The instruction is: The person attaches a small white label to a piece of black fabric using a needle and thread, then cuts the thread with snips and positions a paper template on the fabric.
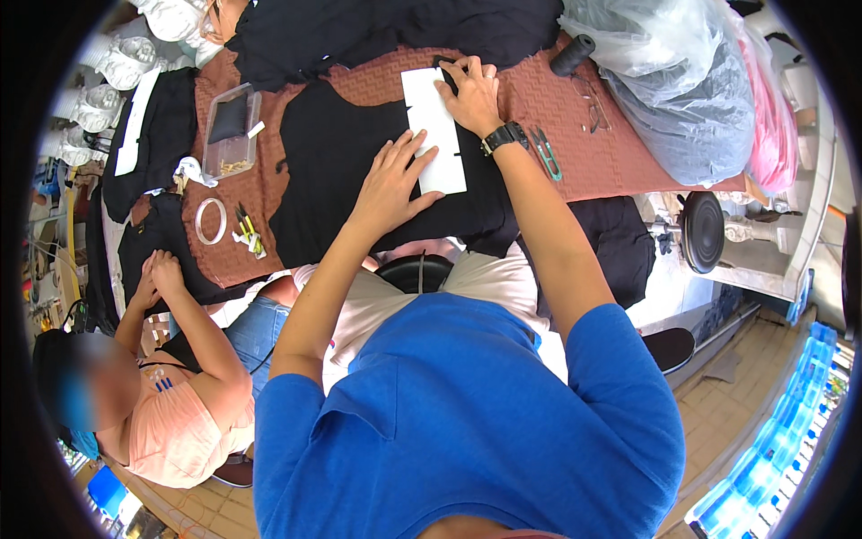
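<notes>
A white card strip (437,135) with small dark notches lies over black fabric (337,135) in front of me. My left hand (392,182) rests flat, fingers spread, across the card's left edge and the cloth. At the card's far right side, my right hand (471,94) presses down with its fingers apart. A small dark piece (442,60) shows by its fingertips; I cannot make out what it is. Green-handled thread snips (546,155) lie just right of my right wrist.
A brown textured cloth (242,180) covers the table. Leftward are a clear plastic box (231,130), a tape roll (211,222) and yellow-handled tools (250,235). A black thread spool (572,56), glasses (594,112) and plastic bags (678,90) stand right. A co-worker (193,386) sits at left.
</notes>
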A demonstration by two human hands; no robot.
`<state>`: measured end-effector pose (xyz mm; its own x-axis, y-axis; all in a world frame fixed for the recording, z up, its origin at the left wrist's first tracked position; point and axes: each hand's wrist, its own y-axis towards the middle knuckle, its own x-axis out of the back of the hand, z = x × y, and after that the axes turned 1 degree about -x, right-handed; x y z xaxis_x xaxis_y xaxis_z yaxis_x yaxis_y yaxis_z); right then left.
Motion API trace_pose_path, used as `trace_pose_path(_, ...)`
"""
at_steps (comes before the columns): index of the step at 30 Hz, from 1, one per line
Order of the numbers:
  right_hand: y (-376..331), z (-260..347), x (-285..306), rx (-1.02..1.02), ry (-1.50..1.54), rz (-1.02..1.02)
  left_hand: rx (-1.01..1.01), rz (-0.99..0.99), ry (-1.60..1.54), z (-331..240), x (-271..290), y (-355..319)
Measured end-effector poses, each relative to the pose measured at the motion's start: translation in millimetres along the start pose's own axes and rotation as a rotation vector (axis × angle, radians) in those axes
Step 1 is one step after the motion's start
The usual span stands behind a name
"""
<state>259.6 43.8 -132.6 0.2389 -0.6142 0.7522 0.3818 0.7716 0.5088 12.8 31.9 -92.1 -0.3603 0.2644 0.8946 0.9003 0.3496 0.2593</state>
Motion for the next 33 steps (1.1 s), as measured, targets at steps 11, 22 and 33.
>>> trace_pose_path(11, -0.1, 0.8, -3.3, 0.005, 0.023, -0.063, 0.043, -0.011, 0.072, 1.9, -8.7, 3.6)
trace_pose_path(22, -1.2, 1.3, -3.3, 0.005, 0.014, -0.078, 0.055, 0.0, 0.097, 3.9, -11.1, 4.8)
trace_pose_path(33, -1.6, 1.8, -2.8, 0.012, 0.01, -0.072, 0.124, -0.114, 0.072, 8.7, -6.8, 4.2)
